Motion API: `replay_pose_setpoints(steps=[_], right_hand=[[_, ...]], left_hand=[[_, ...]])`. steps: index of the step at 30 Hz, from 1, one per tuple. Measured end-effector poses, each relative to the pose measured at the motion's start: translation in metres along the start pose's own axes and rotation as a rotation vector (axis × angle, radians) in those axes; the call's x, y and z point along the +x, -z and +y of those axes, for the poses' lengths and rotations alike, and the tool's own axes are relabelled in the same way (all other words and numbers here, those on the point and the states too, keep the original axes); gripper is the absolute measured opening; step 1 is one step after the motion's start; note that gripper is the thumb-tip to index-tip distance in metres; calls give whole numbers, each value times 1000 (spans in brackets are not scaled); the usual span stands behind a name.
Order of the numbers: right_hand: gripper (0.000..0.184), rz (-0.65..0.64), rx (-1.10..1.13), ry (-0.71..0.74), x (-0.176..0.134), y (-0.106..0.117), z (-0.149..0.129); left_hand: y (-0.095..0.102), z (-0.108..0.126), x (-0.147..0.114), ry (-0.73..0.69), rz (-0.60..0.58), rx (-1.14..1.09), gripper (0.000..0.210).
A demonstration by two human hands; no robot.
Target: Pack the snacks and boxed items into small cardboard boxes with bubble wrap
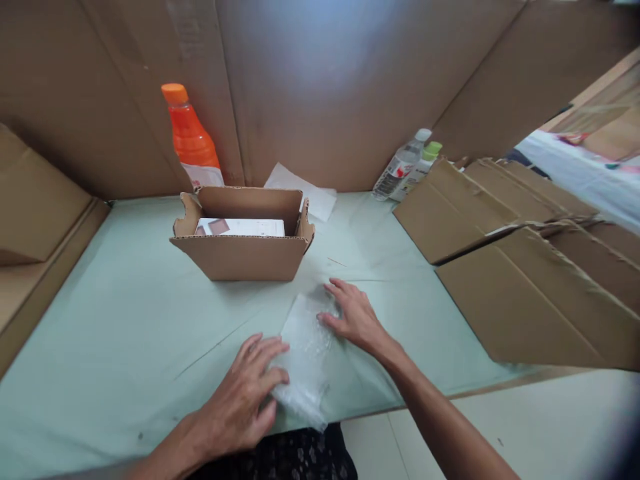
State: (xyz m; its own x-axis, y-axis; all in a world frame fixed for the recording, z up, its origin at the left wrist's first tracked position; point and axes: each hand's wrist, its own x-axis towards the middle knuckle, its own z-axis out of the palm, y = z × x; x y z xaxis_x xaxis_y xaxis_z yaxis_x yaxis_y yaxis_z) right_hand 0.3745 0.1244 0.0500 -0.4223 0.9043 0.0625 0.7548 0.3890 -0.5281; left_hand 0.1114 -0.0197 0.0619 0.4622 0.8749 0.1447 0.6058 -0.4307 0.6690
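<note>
A clear sheet of bubble wrap (307,353) lies at the table's front edge, its near end reaching over the edge. My left hand (250,383) is at its left side with fingers apart, the fingertips at its border. At the upper right of the wrap is my right hand (353,313), thumb and fingers spread, the thumb at the wrap's edge. Neither hand visibly grips it. Beyond them stands an open cardboard box (253,260) with a white printed carton (250,227) inside; the carton's lower part is hidden.
An orange bottle (193,137) stands behind the box, near a white paper sheet (300,187). At the back right are a clear plastic bottle (403,167) and a green-capped container (425,160). Cardboard boxes (540,293) line the right side; another cardboard piece (40,200) is left. Cardboard walls the back.
</note>
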Motion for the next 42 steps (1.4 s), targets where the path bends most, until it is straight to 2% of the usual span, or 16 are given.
replay_pose_setpoints(steps=[2, 4, 7, 10, 13, 17, 20, 23, 25, 27, 30, 33, 35, 37, 39, 42], right_hand=[[27, 5, -137, 11, -12, -16, -6], [6, 34, -162, 133, -14, -25, -18], [16, 173, -143, 381, 0, -31, -51], [21, 259, -207, 475, 25, -36, -87], [18, 241, -301, 459, 43, -41, -100], [19, 275, -231, 346, 41, -39, -76], [20, 321, -91, 176, 37, -37, -57], [38, 297, 65, 30, 49, -37, -53], [41, 257, 156, -17, 67, -36, -53], [36, 241, 219, -59, 84, -32, -52], [39, 230, 282, -100, 91, -23, -43], [45, 191, 273, -39, 64, -16, -36], [41, 105, 222, 88, 36, -16, -37], [37, -15, 168, 207, 11, -22, -45], [42, -117, 101, 249, -4, -32, -58], [32, -229, -21, 265, -19, -46, -80]], left_hand=[[2, 6, -21, 12, -138, -50, 51], [2, 9, -31, 80, -122, -107, 47], [1, 7, -30, 143, 86, -141, 25], [4, 1, -27, 200, 325, -76, 11], [9, -11, -28, 280, 448, -17, 12], [24, -39, -24, 471, 571, -62, 24], [42, -68, -1, 597, 768, -164, 58], [56, -93, 36, 573, 891, -355, 73], [58, -103, 61, 514, 884, -437, 69], [54, -107, 78, 474, 858, -454, 67], [46, -106, 79, 481, 845, -454, 75], [38, -95, 52, 545, 835, -411, 75], [32, -83, 29, 534, 715, -255, 60], [23, -73, 11, 453, 537, -76, 43], [14, -66, 3, 378, 422, 25, 36], [6, -65, 4, 424, 417, 114, 37]])
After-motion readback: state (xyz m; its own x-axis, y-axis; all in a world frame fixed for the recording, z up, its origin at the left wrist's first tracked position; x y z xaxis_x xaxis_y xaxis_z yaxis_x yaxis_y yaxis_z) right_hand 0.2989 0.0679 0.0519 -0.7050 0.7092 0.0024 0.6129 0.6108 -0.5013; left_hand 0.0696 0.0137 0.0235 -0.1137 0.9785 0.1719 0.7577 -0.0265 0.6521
